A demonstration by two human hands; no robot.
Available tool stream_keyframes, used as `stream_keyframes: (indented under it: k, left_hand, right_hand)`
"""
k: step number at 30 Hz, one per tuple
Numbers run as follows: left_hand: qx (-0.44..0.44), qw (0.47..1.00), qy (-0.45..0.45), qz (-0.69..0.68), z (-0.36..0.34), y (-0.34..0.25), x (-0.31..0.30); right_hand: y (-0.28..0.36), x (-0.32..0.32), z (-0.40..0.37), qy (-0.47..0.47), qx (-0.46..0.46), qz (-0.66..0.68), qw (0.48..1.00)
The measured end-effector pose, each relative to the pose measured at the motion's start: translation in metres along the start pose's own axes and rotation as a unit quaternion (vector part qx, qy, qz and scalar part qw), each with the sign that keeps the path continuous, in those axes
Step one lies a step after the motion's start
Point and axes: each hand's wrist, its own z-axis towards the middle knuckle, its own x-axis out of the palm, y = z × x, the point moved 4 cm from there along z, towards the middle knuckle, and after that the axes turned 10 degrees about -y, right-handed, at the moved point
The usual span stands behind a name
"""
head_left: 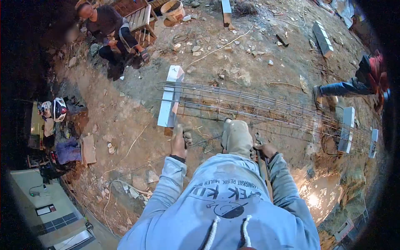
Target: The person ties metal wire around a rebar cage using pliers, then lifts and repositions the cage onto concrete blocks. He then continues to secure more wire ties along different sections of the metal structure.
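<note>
My left hand (179,141) is curled just in front of the near end of a white block (168,102). Its fingers are bent inward, and I cannot tell what they hold. My right hand (265,149) is closed around a long, thin, bar-like tool (264,175) beside my knee, its dark upper end poking past the fingers. Ahead of both hands a long rebar cage (237,104) of thin steel bars and square ties lies across white blocks. Its left end rests over the nearest block, and the far part runs off to the right. My bent leg (238,137) shows between the hands.
A person (106,33) sits at upper left near a wooden chair (139,18) and a bucket (173,10). Another person's leg (343,88) stands beside the cage at right. More white blocks (323,39) lie on rubble-strewn dirt. A muddy pit (318,187) lies at lower right.
</note>
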Motion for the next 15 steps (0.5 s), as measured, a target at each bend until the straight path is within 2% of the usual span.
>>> stream_keyframes:
  k: [2,3,4,6,8,9,10,11,12,13,14,15]
  left_hand:
    - [0.001,1.0,-0.023,-0.013,0.019,-0.002,-0.003]
    - [-0.04,0.999,-0.005,-0.018,0.025,-0.008,-0.005]
    - [-0.044,0.999,-0.006,-0.02,0.033,-0.014,-0.006]
    - [0.015,0.997,-0.076,0.016,0.053,-0.032,-0.011]
    - [-0.004,0.994,-0.11,0.026,0.093,-0.027,-0.03]
    - [-0.026,0.992,-0.118,0.042,0.115,-0.018,-0.044]
    - [-0.048,0.99,-0.116,0.059,0.136,-0.014,-0.05]
    - [0.01,0.969,-0.1,0.224,0.138,-0.034,-0.048]
    - [0.04,0.96,-0.136,0.24,0.17,-0.022,-0.067]
    - [0.023,0.978,-0.121,0.166,0.169,-0.027,-0.052]
    - [0.01,0.96,-0.156,0.23,0.134,-0.062,-0.014]
    - [0.019,0.963,-0.128,0.236,0.156,-0.055,-0.021]
  right_hand:
    - [0.053,0.012,-0.031,-0.038,0.025,-0.091,0.995]
    - [0.071,0.017,-0.042,-0.026,0.081,-0.078,0.993]
    - [0.071,0.018,-0.033,-0.027,0.084,-0.081,0.993]
    - [0.077,0.014,-0.007,-0.072,0.061,-0.267,0.959]
    - [0.106,0.021,-0.007,-0.017,-0.009,-0.327,0.945]
    - [0.101,0.022,0.002,-0.036,0.008,-0.31,0.95]
    - [0.093,0.022,0.023,-0.033,-0.014,-0.343,0.939]
    - [0.084,0.019,0.043,-0.035,-0.031,-0.373,0.926]
    - [0.061,0.016,0.063,-0.035,0.025,-0.353,0.934]
    - [0.038,0.013,0.083,-0.036,0.082,-0.334,0.938]
    - [0.017,0.01,0.101,-0.04,0.137,-0.315,0.938]
    - [-0.074,0.007,0.193,-0.059,-0.087,-0.441,0.891]
